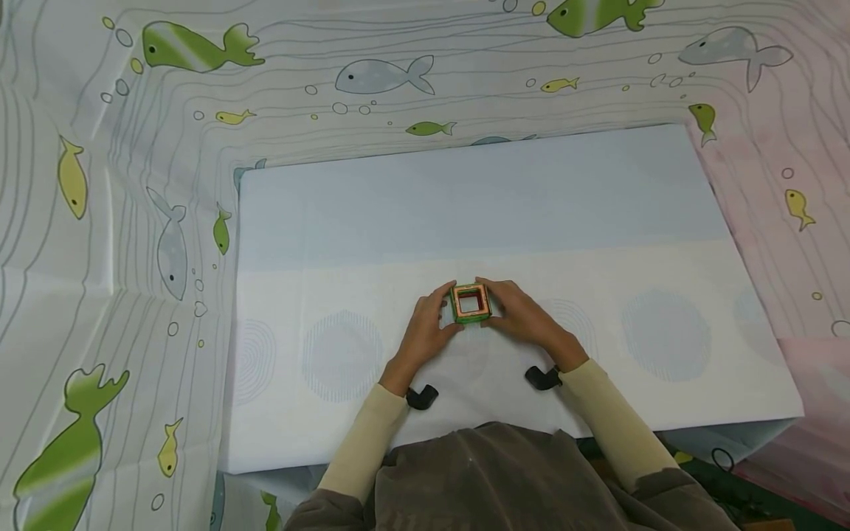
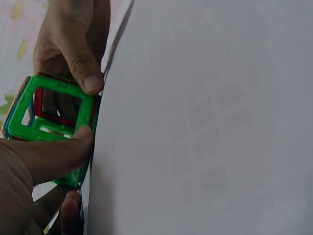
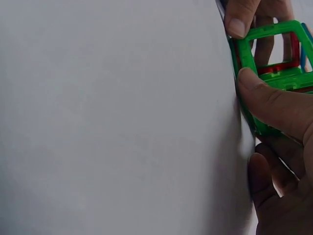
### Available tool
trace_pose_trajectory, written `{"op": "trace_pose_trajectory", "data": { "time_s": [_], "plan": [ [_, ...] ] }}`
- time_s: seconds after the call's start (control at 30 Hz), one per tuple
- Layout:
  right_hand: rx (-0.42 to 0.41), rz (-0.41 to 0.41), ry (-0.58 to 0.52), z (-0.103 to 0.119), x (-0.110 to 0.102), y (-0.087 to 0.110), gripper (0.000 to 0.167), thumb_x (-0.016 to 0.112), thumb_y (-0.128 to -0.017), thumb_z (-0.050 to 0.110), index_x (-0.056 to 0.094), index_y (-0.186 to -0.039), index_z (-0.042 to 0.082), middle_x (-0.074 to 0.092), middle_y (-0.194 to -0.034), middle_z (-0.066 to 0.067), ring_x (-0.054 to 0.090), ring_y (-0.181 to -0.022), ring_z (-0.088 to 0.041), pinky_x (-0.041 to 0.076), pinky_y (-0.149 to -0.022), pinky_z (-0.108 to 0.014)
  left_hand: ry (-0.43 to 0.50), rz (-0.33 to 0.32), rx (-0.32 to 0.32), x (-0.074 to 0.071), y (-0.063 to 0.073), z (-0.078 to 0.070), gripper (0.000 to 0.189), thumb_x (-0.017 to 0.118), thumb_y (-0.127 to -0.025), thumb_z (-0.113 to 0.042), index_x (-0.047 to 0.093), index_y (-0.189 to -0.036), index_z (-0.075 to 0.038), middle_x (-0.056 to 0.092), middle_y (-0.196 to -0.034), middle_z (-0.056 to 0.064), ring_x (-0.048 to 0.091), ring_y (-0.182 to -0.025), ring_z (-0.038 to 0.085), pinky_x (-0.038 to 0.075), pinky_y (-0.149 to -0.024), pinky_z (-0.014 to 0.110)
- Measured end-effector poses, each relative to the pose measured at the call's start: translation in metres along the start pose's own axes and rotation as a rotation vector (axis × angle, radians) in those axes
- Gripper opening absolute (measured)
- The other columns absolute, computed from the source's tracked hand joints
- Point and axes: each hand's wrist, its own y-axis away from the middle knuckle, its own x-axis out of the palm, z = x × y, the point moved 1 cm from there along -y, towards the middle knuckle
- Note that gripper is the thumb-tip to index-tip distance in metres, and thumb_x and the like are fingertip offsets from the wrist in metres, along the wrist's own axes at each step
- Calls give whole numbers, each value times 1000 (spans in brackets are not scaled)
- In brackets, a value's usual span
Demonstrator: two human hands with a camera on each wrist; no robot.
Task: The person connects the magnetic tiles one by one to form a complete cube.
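Observation:
A small hollow cube of magnetic building tiles [image 1: 471,318] sits on the table in front of the person, its upper tile orange in the head view. In the left wrist view its near face is a green square frame [image 2: 22,108], with red, blue and orange frames behind. My left hand [image 1: 425,330] holds the cube's left side, thumb on the green face. Gripping the opposite side is my right hand [image 1: 521,313], its thumb [image 3: 274,104] pressed on the green frame in the right wrist view. Other fingers are partly hidden behind the tiles.
A white and pale blue cloth [image 1: 465,206] with printed circles covers the table. Fish-patterned sheeting [image 1: 332,110] surrounds it at the back and sides. Black wrist devices [image 1: 422,397] show at both cuffs, and the person's brown garment [image 1: 485,479] is at the near edge.

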Motion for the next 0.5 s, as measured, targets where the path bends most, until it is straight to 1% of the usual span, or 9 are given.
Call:
{"op": "trace_pose_trajectory", "data": {
  "time_s": [0.23, 0.37, 0.5],
  "plan": [
    [15, -9, -1, 0, 2, -2, 87, 83, -81, 14, 36, -153, 5, 55, -140, -17, 52, -124, -35, 47, -95, -48, -5, -32, 30, 1, 1, 2, 85, 82, -83, -12, 36, -154, -22, 63, -124, 8, 56, -108, 22, 53, -83, 32],
    [16, -12, -8, 0, 2, -2, 87, 84, -81, 14, 36, -153, 5, 55, -141, -16, 51, -125, -35, 47, -98, -50, 2, -38, 41, 0, 1, 3, 86, 82, -83, -13, 35, -154, -23, 63, -124, 9, 57, -109, 23, 53, -83, 32],
    [21, -6, -15, 0, 2, -2, 86, 83, -82, 13, 35, -153, 5, 53, -144, -17, 49, -128, -36, 46, -101, -51, 32, -17, 38, -2, 2, 4, 88, 82, -84, -15, 33, -156, -25, 63, -125, 9, 58, -108, 23, 53, -84, 34]
  ]
}}
